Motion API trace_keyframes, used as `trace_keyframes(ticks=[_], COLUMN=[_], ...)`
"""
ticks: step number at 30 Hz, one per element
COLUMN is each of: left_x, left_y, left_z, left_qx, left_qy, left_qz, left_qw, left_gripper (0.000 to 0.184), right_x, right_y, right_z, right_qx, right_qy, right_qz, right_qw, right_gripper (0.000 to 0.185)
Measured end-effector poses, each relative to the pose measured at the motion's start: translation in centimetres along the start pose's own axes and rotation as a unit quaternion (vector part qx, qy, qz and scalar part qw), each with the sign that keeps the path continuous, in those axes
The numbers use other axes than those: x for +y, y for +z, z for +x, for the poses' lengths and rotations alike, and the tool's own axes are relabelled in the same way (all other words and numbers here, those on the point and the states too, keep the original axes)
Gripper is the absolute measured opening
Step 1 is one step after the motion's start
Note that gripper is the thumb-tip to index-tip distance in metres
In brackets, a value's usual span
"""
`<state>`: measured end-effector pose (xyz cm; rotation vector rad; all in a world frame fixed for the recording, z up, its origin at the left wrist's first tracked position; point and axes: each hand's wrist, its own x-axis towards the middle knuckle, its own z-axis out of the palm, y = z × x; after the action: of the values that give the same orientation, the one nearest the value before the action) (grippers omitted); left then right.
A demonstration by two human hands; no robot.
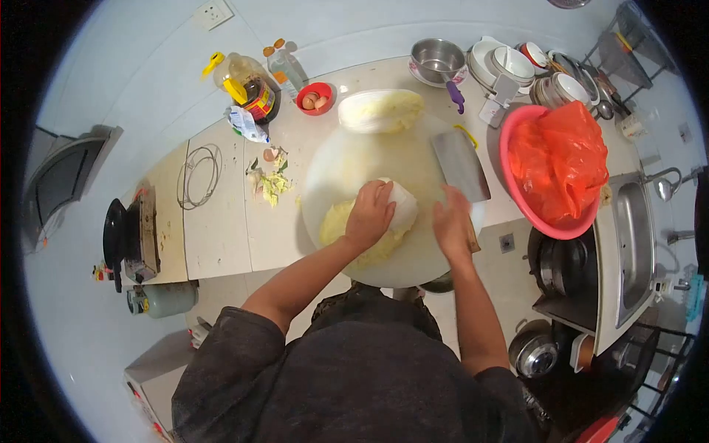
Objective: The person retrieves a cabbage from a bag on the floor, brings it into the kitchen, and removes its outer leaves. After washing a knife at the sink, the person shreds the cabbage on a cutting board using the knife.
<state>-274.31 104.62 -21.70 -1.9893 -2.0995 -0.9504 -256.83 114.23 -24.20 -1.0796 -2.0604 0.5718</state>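
My left hand [371,215] is curled over the white stem end of a napa cabbage piece [403,207] on a round, pale cutting board [325,166]. Yellow cabbage leaves [338,220] spread beneath and beside that hand. Nearer the board's right side, my right hand [451,224] is slightly blurred, with its fingers stretched out and nothing seen in them. Close beside it lies a cleaver [461,164], its broad blade flat and its wooden handle partly hidden by my wrist. Another napa cabbage piece [380,111] rests at the board's far edge.
A pink basin [509,166] with a red plastic bag [561,159] stands to the right, before the sink [633,244]. Behind the board are a red bowl of eggs [315,98], bottles [258,96] and a steel pot [437,60]. Scraps [273,184] lie left.
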Motion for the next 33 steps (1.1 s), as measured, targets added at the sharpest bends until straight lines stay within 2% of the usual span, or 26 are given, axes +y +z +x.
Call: trace_keyframes(ticks=[2, 5, 8, 11, 14, 15, 18, 21, 24, 27, 33], left_x=[-0.2, -0.6, -0.6, -0.7, -0.7, -0.7, -0.9, -0.8, -1.1, -0.8, -2.4], left_y=[0.4, 0.5, 0.7, 0.8, 0.8, 0.7, 0.5, -0.2, -1.5, -3.1, -2.0], left_z=[-0.3, -0.7, -0.5, -0.8, -0.4, -0.4, -0.3, 0.4, 1.6, 3.0, 2.8], left_qx=[0.015, 0.016, 0.028, 0.016, 0.013, 0.013, 0.001, -0.041, -0.133, -0.208, -0.164], left_qy=[-0.003, 0.010, 0.031, 0.020, 0.003, 0.000, -0.006, 0.002, 0.009, 0.007, 0.094], left_qz=[-0.004, -0.010, -0.017, -0.035, -0.048, -0.051, -0.061, -0.061, -0.065, -0.056, -0.039], left_qw=[1.000, 1.000, 0.999, 0.999, 0.999, 0.999, 0.998, 0.997, 0.989, 0.977, 0.981], left_gripper=[0.041, 0.038, 0.034, 0.033, 0.032, 0.032, 0.032, 0.034, 0.037, 0.039, 0.040], right_x=[1.2, 3.0, 4.0, 3.0, 1.0, 0.8, -2.5, -3.3, -4.2, -3.8, -3.2], right_y=[-3.5, -4.3, -3.8, -4.9, -8.1, -9.3, -13.1, -12.1, -10.4, -8.0, -5.4], right_z=[-0.4, -1.1, -0.2, 0.1, 0.0, -0.5, 0.7, 0.5, 1.6, 2.6, 3.4], right_qx=[-0.068, -0.166, -0.198, -0.179, -0.187, -0.162, -0.282, -0.298, -0.347, -0.343, -0.388], right_qy=[0.064, 0.158, 0.158, 0.180, 0.159, 0.130, 0.179, 0.083, 0.039, -0.008, 0.001], right_qz=[-0.092, -0.115, -0.134, -0.090, -0.048, -0.002, 0.058, 0.032, 0.014, -0.009, -0.087], right_qw=[0.991, 0.966, 0.958, 0.963, 0.968, 0.978, 0.941, 0.950, 0.937, 0.939, 0.918], right_gripper=[0.035, 0.047, 0.051, 0.051, 0.050, 0.043, 0.035, 0.026, 0.025, 0.022, 0.020])
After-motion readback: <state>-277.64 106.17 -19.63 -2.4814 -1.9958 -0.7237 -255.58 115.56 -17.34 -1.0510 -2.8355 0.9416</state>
